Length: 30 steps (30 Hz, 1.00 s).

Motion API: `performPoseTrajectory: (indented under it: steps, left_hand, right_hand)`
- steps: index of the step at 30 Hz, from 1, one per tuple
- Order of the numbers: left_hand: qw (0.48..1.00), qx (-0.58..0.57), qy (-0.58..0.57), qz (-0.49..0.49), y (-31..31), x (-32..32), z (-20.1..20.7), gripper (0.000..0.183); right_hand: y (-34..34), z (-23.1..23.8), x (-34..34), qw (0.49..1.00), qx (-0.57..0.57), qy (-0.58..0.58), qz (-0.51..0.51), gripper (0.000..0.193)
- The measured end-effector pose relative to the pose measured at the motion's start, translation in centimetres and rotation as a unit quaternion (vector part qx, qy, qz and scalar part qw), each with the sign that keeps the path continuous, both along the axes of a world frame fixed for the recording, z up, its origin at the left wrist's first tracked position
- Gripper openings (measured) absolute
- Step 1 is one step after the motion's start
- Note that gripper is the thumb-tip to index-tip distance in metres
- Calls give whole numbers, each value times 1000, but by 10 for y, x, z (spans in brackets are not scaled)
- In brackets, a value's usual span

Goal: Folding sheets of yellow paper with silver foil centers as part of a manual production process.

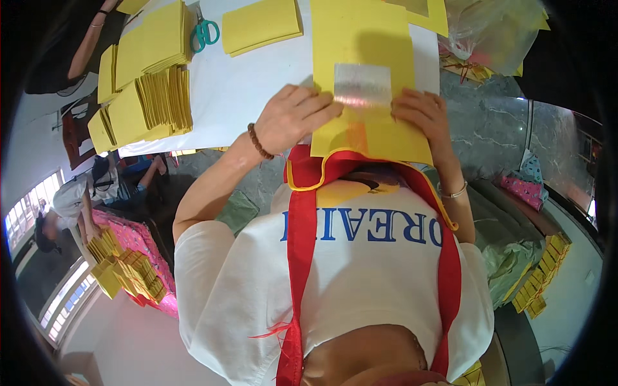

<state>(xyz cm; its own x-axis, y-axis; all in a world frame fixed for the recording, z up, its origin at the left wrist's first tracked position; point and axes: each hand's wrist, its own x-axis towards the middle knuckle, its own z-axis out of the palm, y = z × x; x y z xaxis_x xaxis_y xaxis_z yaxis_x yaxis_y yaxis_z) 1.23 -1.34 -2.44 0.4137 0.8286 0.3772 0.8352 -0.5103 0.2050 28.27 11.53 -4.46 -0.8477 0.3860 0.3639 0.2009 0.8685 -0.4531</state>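
Note:
In front of me a large yellow paper sheet [360, 38] lies on the white tabletop, its near end reaching over the edge toward my red apron. A silver foil square [362, 80] shows at its middle, with an orange patch [356, 136] below. My left hand [297, 114] grips the sheet's left side, fingertips close to the foil's lower left corner. On the opposite side my right hand [425, 119] has its bent fingers on the paper beside the foil; its thumb is hidden. More yellow paper shows under and beyond the sheet.
Stacks of folded yellow paper [158, 100] fill the table's left end. Teal-handled scissors [204, 35] lie beside another yellow stack [261, 26]. A clear plastic bag [492, 29] is at the far right. Another person's arm [90, 42] shows far left; someone else handles yellow bundles [132, 270] behind.

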Motion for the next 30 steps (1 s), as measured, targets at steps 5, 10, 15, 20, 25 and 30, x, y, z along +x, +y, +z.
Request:
performPoseTrajectory:
  steps: [5, 10, 15, 20, 25, 30]
  left_hand:
    - [974, -133, -180, 45, -3, -1, -5, 19]
    - [872, -281, -356, 184, 16, 1, -14, 29]
    - [775, -384, -459, 203, 30, -6, -27, 33]
    - [732, -424, -483, 227, 35, -4, -20, 30]
    - [712, -426, -503, 244, 41, -1, -13, 28]
    - [684, -438, -521, 263, 45, -1, -14, 25]
  right_hand:
    - [-4, 1, 2, 985, -169, -15, -24, 27]
    - [0, 10, -15, 878, -447, -58, -161, 25]
    - [-7, 10, -39, 888, -350, 175, -243, 41]
    - [-6, 13, -35, 833, -475, 165, -231, 44]
    - [-3, 4, -33, 825, -499, 88, -250, 41]
    - [-2, -5, -37, 804, -516, 118, -271, 41]
